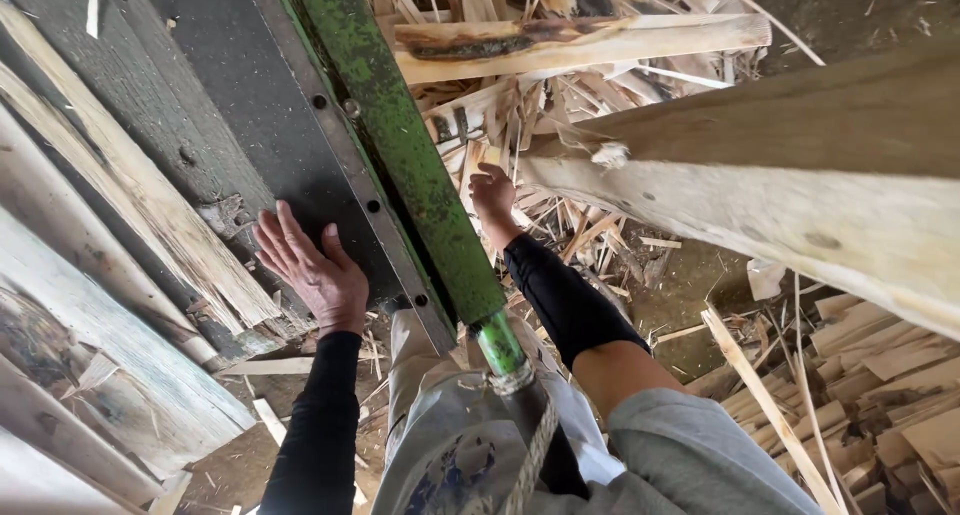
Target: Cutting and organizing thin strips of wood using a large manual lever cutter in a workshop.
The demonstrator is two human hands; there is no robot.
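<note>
Surface: dark metal table (260, 105) is tilting away, edged by a green rail (410, 155).
Left hand (315, 275): lying flat, fingers spread, on the table's near end.
Right hand (492, 195): reaching right of the rail into wood scraps (560, 225); grip hidden, cannot tell.
Plank (800, 195): crossing at right, blurred.
Ground: wood offcuts (880, 375) are piling up everywhere.

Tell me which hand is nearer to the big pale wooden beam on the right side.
Right. The right hand reaches beside the near end of the wooden beam, while the left hand rests flat on the dark table, beyond the green rail.
</note>
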